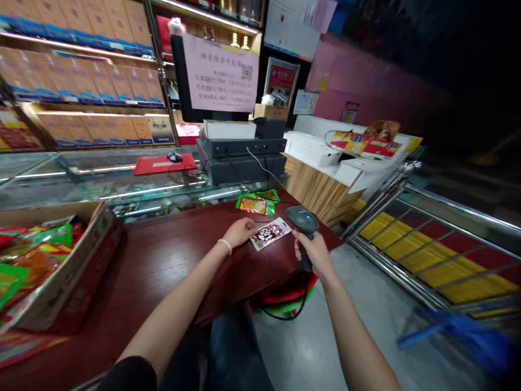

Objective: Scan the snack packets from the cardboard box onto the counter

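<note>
A black handheld barcode scanner, with a small blue light on its head, is gripped in my right hand. My fingers wrap its handle, and its head is up over the right end of a snack packet. That packet lies on the dark red table, silvery-white at the edges with a shiny dark middle. At its left edge, my left hand has its fingers closed on the packet's border. Just behind lie green snack packets, one with an orange and red front.
A cardboard box full of colourful packets stands at the left on the table. A glass counter carries a mouse and a black register unit. Metal railing runs at right. The scanner's cable hangs below the table edge.
</note>
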`<state>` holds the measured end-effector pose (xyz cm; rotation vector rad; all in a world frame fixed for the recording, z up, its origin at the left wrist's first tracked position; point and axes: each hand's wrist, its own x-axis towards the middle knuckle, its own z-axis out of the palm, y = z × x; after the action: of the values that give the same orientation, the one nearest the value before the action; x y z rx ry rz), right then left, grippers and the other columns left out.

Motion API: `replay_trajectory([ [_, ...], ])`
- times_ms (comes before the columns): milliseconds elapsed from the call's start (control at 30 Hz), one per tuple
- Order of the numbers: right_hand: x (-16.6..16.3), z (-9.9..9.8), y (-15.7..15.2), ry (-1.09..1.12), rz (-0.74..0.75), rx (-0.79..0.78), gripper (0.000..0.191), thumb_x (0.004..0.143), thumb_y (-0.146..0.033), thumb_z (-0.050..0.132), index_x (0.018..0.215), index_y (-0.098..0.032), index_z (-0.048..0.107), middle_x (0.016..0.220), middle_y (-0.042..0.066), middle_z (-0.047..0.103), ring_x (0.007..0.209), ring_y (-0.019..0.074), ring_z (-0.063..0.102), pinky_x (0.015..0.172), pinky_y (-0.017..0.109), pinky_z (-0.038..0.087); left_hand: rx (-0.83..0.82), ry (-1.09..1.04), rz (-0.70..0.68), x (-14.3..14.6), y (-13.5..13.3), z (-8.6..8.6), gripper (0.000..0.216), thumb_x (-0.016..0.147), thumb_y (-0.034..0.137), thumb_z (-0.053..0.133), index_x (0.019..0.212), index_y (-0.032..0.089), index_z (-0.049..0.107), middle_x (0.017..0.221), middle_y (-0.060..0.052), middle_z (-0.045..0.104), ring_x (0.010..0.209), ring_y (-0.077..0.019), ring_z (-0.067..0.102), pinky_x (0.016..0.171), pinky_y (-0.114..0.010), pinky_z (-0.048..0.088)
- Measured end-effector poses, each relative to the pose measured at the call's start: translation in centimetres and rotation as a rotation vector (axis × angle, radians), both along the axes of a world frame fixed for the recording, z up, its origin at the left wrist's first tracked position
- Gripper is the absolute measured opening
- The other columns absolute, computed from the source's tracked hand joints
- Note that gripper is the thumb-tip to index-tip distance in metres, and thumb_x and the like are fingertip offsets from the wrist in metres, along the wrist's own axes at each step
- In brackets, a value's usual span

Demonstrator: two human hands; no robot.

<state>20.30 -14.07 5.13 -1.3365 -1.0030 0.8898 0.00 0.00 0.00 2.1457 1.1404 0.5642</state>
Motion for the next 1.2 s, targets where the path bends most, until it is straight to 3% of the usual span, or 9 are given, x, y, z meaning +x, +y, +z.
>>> replay_trajectory([
  [200, 2.0, -1.0, -0.2, 0.01, -0.053, 0.008, 0.032, 0.077, -0.046, 0.069, 0.081, -0.018, 0.054, 0.05, -0.006, 0.054, 0.032, 0.0092, 0.046, 0.031, 0.02, 0.038, 0.072, 0.332, 0.021, 4.5, 1.1, -1.3, 0.068, 0.068, 0.05, 0.071, 0.126, 0.018, 0.055, 0.124, -0.017, 0.059, 0.116, -0.0328, 0.055, 0.093, -0.038, 0.044],
  [300, 1.9, -1.4, 0.1, 0.037, -0.071, -0.008, 0.032, 0.076, -0.044, 0.071, 0.079, -0.018, 0.052, 0.05, -0.006, 0.054, 0.033, 0.0096, 0.047, 0.03, 0.02, 0.038, -0.033, 0.377, -0.013, 5.3, 2.2, -1.4, 0.076, 0.057, 0.047, 0.079, 0.123, 0.019, 0.056, 0.122, -0.018, 0.06, 0.112, -0.035, 0.057, 0.089, -0.039, 0.045],
  [400, 1.5, -1.5, 0.5, 0.059, -0.072, -0.02, 0.032, 0.075, -0.044, 0.071, 0.079, -0.019, 0.052, 0.05, -0.006, 0.054, 0.033, 0.0101, 0.048, 0.03, 0.021, 0.038, -0.236, 0.248, -0.058, 5.5, 3.1, -1.5, 0.063, 0.048, 0.029, 0.084, 0.106, 0.017, 0.064, 0.102, -0.012, 0.07, 0.096, -0.0306, 0.065, 0.082, -0.034, 0.048],
  [500, 0.8, -1.4, 0.8, 0.056, -0.056, -0.023, 0.032, 0.076, -0.044, 0.07, 0.079, -0.019, 0.051, 0.05, -0.005, 0.054, 0.033, 0.0102, 0.048, 0.031, 0.021, 0.038, -0.328, 0.129, -0.101, 4.6, 3.1, -1.5, 0.04, 0.053, 0.02, 0.08, 0.092, 0.018, 0.068, 0.089, -0.006, 0.073, 0.088, -0.0267, 0.067, 0.078, -0.031, 0.049],
  [600, -0.1, -1.2, 1.1, 0.038, -0.023, -0.03, 0.032, 0.076, -0.045, 0.07, 0.077, -0.019, 0.05, 0.05, -0.005, 0.054, 0.034, 0.0104, 0.048, 0.031, 0.021, 0.039, -0.377, -0.06, -0.071, 1.8, 2.1, -1.5, 0.034, 0.068, 0.025, 0.071, 0.102, 0.02, 0.067, 0.097, -0.005, 0.073, 0.089, -0.0229, 0.067, 0.079, -0.03, 0.05],
  [767, -3.4, -0.5, 2.6, 0.048, 0.055, -0.021, 0.034, 0.075, -0.046, 0.071, 0.076, -0.019, 0.051, 0.05, -0.005, 0.054, 0.035, 0.0105, 0.048, 0.032, 0.021, 0.039, -0.706, -0.797, -0.006, -6.7, 0.4, -0.8, 0.044, 0.073, 0.038, 0.07, 0.111, 0.016, 0.065, 0.106, -0.011, 0.071, 0.088, -0.0236, 0.067, 0.081, -0.036, 0.05],
  [900, -7.8, -0.1, 4.9, 0.051, 0.167, -0.009, 0.033, 0.075, -0.047, 0.07, 0.076, -0.018, 0.053, 0.049, -0.005, 0.052, 0.034, 0.0099, 0.047, 0.032, 0.021, 0.038, -0.472, -1.19, 0.292, -13.1, 0.4, -1.0, 0.041, 0.064, 0.032, 0.08, 0.1, 0.016, 0.068, 0.096, -0.006, 0.072, 0.081, -0.0173, 0.066, 0.081, -0.031, 0.05],
  [1033, -12.3, -0.5, 6.7, 0.027, 0.257, -0.056, 0.033, 0.075, -0.048, 0.07, 0.075, -0.018, 0.053, 0.048, -0.005, 0.052, 0.033, 0.0097, 0.046, 0.031, 0.02, 0.036, -0.321, -1.416, 0.598, -16.6, 1.0, -2.9, 0.035, 0.058, 0.028, 0.084, 0.084, 0.012, 0.067, 0.082, -0.004, 0.071, 0.076, -0.0138, 0.066, 0.081, -0.031, 0.05],
  [1200, -15.8, -1.4, 7.4, -0.035, 0.315, -0.112, 0.036, 0.074, -0.05, 0.068, 0.079, -0.02, 0.05, 0.048, -0.006, 0.052, 0.034, 0.0102, 0.047, 0.032, 0.02, 0.036, -0.323, -1.591, 0.685, -18.0, 1.6, -4.6, 0.03, 0.059, 0.021, 0.083, 0.083, 0.013, 0.067, 0.085, -0.003, 0.072, 0.083, -0.0139, 0.067, 0.093, -0.038, 0.049],
])
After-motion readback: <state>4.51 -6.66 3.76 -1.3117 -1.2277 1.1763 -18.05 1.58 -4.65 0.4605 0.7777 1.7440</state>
